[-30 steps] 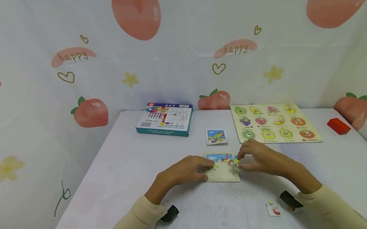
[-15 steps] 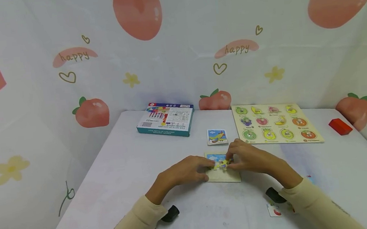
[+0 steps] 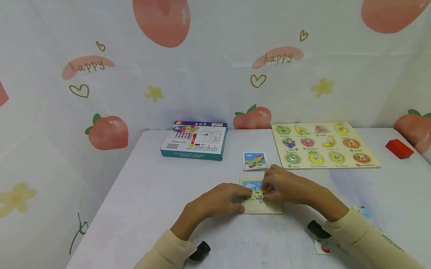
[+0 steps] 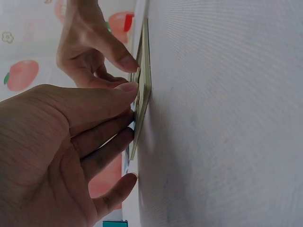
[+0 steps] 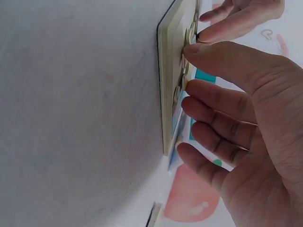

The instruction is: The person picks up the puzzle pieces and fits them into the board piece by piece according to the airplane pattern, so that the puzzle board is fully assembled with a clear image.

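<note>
A wooden jigsaw board [image 3: 263,208] lies between both hands, with blue-sky picture pieces along its far side and bare wood along its near side. My right hand [image 3: 288,186] pinches a yellow jigsaw piece [image 3: 260,196] between thumb and forefinger, low over the middle of the board. In the right wrist view, the thumb [image 5: 203,53] is at the board's top surface and the other fingers are spread loosely. My left hand [image 3: 222,201] rests at the board's left edge, its forefinger reaching straight over the placed pieces. The left thumb [image 4: 125,89] touches near the front corner.
A small airplane picture card [image 3: 255,160] lies behind the board. Farther back are a boxed bead set [image 3: 194,141] and a fruit peg board [image 3: 323,145]. A red block [image 3: 399,149] sits at far right. Loose jigsaw pieces [image 3: 321,247] lie near the right sleeve, partly hidden.
My right hand has moved left, bringing the yellow jigsaw piece from the board's right side to its middle beside the left fingertips. The left hand has stayed in place.
</note>
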`<control>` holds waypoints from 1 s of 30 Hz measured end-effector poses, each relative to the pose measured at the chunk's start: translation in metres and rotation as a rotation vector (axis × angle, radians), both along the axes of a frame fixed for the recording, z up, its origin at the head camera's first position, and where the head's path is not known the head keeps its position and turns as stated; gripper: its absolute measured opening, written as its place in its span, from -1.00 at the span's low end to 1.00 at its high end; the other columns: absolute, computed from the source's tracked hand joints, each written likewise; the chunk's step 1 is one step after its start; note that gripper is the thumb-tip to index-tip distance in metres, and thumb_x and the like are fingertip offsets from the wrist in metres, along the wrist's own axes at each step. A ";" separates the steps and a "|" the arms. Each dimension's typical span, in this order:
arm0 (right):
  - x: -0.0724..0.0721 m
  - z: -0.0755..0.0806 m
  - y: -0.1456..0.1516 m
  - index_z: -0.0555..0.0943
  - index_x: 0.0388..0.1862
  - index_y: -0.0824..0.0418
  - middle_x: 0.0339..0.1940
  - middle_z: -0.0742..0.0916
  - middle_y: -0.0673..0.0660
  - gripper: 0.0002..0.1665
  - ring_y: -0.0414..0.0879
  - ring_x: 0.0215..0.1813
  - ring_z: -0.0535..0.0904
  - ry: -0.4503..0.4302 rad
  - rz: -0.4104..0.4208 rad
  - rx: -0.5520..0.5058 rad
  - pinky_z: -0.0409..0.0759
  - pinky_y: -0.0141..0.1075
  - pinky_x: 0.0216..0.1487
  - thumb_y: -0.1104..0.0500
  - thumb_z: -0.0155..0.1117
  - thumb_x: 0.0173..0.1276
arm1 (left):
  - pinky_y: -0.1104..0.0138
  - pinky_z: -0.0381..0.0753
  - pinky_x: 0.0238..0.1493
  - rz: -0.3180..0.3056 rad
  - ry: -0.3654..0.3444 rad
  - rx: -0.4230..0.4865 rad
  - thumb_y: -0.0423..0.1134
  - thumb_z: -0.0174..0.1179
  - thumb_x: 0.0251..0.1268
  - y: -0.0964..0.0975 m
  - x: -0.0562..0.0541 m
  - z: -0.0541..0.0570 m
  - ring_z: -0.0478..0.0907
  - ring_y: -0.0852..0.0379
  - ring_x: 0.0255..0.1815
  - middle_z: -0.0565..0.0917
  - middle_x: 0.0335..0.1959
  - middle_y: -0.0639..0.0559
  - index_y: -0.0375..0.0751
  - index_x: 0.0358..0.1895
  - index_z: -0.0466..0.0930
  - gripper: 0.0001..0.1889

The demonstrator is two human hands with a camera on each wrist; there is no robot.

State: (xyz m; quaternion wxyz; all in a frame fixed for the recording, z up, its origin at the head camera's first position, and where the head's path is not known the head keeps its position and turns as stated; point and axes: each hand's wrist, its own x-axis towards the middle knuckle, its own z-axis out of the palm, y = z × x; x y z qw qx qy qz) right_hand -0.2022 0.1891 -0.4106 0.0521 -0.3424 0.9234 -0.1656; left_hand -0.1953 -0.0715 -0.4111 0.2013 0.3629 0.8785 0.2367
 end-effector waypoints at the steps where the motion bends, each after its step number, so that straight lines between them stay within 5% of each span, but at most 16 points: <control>1: 0.000 0.000 0.000 0.81 -0.22 0.13 -0.24 0.66 -0.12 -0.84 -0.15 -0.03 0.46 0.000 0.002 0.000 0.59 -0.18 0.08 0.07 0.55 0.33 | 0.13 0.34 0.58 -0.001 0.000 0.001 -0.23 0.36 0.48 0.000 0.000 0.000 0.39 0.11 0.58 0.58 0.47 0.14 -0.06 0.49 0.56 -0.45; 30: 0.002 -0.003 0.001 0.84 -0.19 0.10 -0.25 0.68 -0.15 -0.84 -0.18 -0.07 0.47 0.008 0.017 -0.024 0.59 -0.25 0.02 0.07 0.60 0.32 | 0.15 0.38 0.55 -0.015 0.028 -0.006 -0.20 0.37 0.47 0.001 -0.001 -0.001 0.44 0.16 0.52 0.60 0.45 0.16 -0.05 0.48 0.57 -0.46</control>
